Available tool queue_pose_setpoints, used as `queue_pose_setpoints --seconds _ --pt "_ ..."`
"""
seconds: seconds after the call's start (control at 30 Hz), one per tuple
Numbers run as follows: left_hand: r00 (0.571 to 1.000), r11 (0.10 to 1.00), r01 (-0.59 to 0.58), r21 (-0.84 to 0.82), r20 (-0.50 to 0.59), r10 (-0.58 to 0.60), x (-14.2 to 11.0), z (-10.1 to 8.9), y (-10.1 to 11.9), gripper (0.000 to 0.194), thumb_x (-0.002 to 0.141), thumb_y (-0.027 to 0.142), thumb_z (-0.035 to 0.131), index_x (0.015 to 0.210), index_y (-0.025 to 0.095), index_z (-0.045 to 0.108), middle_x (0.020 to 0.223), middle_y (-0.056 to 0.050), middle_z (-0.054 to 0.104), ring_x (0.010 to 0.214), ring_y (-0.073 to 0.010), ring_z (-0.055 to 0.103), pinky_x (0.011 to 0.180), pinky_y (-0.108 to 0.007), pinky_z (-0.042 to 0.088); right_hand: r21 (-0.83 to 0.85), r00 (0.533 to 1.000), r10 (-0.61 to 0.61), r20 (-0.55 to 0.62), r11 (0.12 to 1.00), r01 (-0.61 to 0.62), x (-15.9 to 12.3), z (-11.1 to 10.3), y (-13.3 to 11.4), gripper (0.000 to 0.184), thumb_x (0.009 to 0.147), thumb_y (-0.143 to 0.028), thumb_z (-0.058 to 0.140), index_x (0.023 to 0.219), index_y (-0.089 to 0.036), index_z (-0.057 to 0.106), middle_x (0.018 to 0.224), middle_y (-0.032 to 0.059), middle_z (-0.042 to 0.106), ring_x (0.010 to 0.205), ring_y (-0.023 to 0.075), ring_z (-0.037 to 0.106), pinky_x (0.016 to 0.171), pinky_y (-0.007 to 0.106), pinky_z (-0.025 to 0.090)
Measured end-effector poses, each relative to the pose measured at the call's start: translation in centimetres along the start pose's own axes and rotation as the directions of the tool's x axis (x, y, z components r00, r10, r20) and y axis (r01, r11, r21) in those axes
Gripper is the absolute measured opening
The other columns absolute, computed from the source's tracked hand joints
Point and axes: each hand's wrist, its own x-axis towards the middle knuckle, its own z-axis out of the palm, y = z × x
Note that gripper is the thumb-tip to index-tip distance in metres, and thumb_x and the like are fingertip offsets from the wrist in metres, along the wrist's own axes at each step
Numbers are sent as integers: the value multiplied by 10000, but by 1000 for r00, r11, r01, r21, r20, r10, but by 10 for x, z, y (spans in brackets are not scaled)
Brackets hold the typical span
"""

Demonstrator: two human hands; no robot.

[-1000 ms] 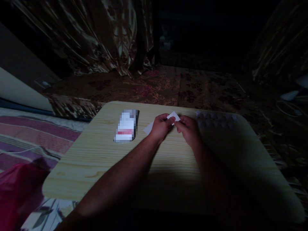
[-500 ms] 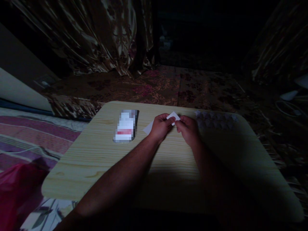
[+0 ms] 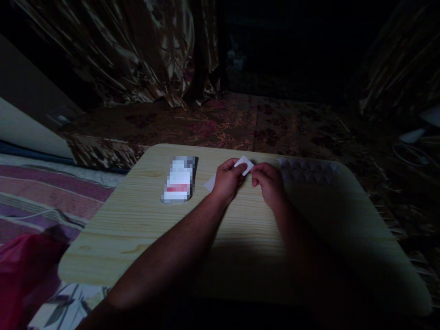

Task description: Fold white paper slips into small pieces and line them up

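A small folded white paper [image 3: 244,160] is pinched between the thumb and fingers of my left hand [image 3: 226,179], just above the table. My right hand [image 3: 271,182] is closed, its thumb and forefinger at the right corner of that paper. Another white paper piece [image 3: 209,184] shows partly from behind my left hand, on the table. To the right of my right hand, several small folded paper pieces [image 3: 307,173] lie in two rows in dim light.
The pale wooden table [image 3: 165,252] has rounded corners. A phone [image 3: 178,179], its screen blurred out, lies on the left part. Behind stands a ledge covered with patterned cloth [image 3: 206,126], below a curtain [image 3: 165,50]. A striped bed cover [image 3: 68,183] and red cloth [image 3: 27,266] are at left.
The folded paper has shifted slightly left and turned in my left hand. My left thumb now lies across it, and my right fingers have drawn back to its right corner.
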Motion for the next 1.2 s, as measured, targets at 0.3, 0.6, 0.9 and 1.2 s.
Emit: queue_pose_setpoints --seconds 0.3,0.6,0.9,1.2 --pt "998 1000 -22 3 -52 22 0 2 1 251 640 241 737 831 148 603 646 6 607 478 -97 543 410 -202 355 22 992 -62 -110 998 65 3 0 2 125 719 -230 632 817 -209 557 547 -64 546 467 100 494 493 241 377" --pt "998 999 -53 12 -29 53 -4 3 5 525 640 212 733 1138 195 565 651 37 601 476 -92 549 431 -200 360 -28 995 -72 -67 997 70 -1 5 -6 211 723 -265 641 894 -210 531 695 -37 597 544 104 530 524 243 414" --pt "998 997 -67 27 -14 68 -4 2 3 411 657 222 710 1049 193 590 647 48 587 440 -62 490 422 -195 328 -1 997 -63 -37 998 63 0 3 -3 229 742 -303 654 915 -217 532 666 -45 591 527 111 530 506 245 416" --pt "996 995 -91 39 -13 92 -4 2 0 383 631 203 733 987 190 591 606 68 565 396 -38 389 402 -196 262 -124 1000 10 -17 992 -12 1 0 -4 134 740 -309 636 748 -182 593 514 -43 544 489 107 484 505 245 366"
